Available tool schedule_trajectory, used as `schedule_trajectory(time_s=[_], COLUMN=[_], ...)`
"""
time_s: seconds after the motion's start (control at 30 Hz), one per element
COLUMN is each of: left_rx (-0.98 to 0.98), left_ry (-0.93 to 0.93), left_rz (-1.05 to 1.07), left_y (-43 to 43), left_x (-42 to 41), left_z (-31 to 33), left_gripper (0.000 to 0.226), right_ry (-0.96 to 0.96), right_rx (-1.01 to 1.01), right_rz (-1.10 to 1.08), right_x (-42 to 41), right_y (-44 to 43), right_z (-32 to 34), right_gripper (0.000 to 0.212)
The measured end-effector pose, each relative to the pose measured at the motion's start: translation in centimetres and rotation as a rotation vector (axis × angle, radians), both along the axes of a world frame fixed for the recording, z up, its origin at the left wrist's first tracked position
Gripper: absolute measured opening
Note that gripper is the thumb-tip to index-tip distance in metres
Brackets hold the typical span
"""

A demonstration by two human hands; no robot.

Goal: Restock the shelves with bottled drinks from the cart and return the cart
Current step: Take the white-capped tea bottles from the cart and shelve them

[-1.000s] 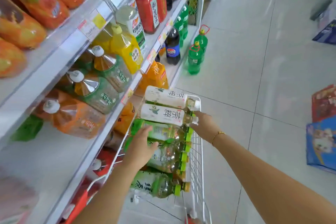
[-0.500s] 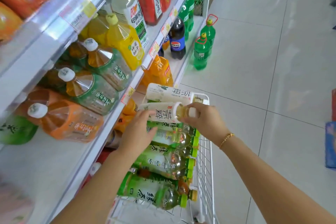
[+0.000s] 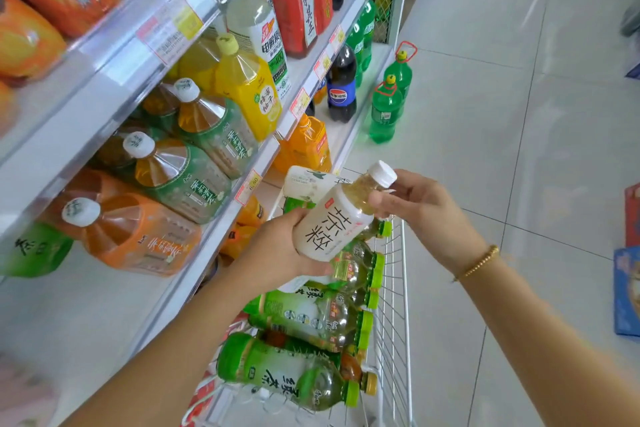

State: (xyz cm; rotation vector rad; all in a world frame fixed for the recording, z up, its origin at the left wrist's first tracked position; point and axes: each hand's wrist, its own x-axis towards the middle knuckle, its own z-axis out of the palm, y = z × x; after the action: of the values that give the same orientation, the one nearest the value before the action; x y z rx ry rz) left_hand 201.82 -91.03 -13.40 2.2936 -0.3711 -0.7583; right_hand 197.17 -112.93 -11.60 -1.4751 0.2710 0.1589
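A white-labelled tea bottle (image 3: 334, 224) with a white cap is held tilted above the white wire cart (image 3: 394, 288). My left hand (image 3: 277, 250) grips its lower body from underneath. My right hand (image 3: 422, 208) pinches its neck just below the cap. In the cart lie several green-labelled, green-capped tea bottles (image 3: 304, 319) on their sides, and a second white-labelled bottle (image 3: 306, 184) rests at the cart's far end. The shelves (image 3: 194, 246) stand to the left, with bare white space on the near part of the middle shelf.
Large tea and juice jugs (image 3: 173, 177) fill the middle shelf, with red and dark soda bottles (image 3: 301, 0) farther back. Two big green bottles (image 3: 386, 111) stand on the floor ahead of the cart. Boxes (image 3: 627, 291) sit at the right edge. Tiled floor lies to the right.
Both hands have lifted the white-labelled bottle out of the cart and tipped its cap end upward. The view has moved closer to the shelves.
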Motion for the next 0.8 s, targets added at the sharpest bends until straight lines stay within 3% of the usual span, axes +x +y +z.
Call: schedule_trajectory(time_s=[0.1,0.17,0.23,0.33,0.5,0.63,0.8], left_rx=[0.017,0.026,0.032,-0.015,-0.053,-0.079,-0.140], left_ry=[-0.005,-0.008,-0.028,-0.024,-0.006,0.022,0.080], left_rz=[0.150,0.255,0.331,0.416,0.510,0.552,0.626], left_y=[1.6,2.7,3.7,4.9,6.0,6.4,7.4], left_x=[-0.2,0.0,0.5,1.0,0.8,-0.4,-2.7], left_z=[0.3,0.6,0.9,1.1,0.8,1.0,2.3], left_gripper=[0.066,0.065,0.059,0.052,0.056,0.055,0.048], right_ry=[0.350,0.567,0.635,0.676,0.746,0.625,0.513], right_rx=[0.177,0.513,0.806,0.990,0.836,0.749,0.419], right_rz=[-0.209,-0.461,-0.647,-0.743,-0.794,-0.874,-0.927], right_x=[0.7,1.8,3.4,6.0,8.6,8.5,5.5], right_y=[1.9,3.2,4.3,5.5,6.6,8.2,8.6], right_z=[-3.8,-5.9,-6.6,-6.1,-5.7,-7.9,-7.3], right_gripper=[0.047,0.038,0.038,0.031,0.027,0.026,0.038])
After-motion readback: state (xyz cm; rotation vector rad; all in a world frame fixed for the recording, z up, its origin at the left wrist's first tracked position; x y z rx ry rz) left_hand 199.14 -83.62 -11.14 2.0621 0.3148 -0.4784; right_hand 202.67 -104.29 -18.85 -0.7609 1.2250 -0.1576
